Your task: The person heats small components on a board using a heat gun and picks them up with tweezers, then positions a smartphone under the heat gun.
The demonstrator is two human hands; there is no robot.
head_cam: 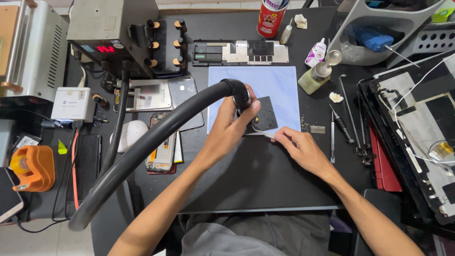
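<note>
Head view of a repair bench. The left hand (231, 124) is closed around the black handle of a hot-air nozzle (242, 97), whose thick black hose (142, 147) arcs away to the near left. The right hand (297, 146) is pinched shut on thin metal tweezers (262, 132), their tip touching the near edge of a small dark flat panel (263, 114). The panel lies on a pale blue work mat (279, 85) at the centre of the black bench mat (256, 180).

The panel is judged thin, light, stiff and fragile; it is best taken by its edges, not its face. The hose is judged heavy and springy, so that a firm grip on the handle is called for.

Open room is found only on the near part of the bench mat. To the right lie a screwdriver (342, 125) and an opened laptop shell (417, 137); to the left, phone parts (163, 151); on the far side, a solvent bottle (315, 78) and the heating station (113, 28).
</note>
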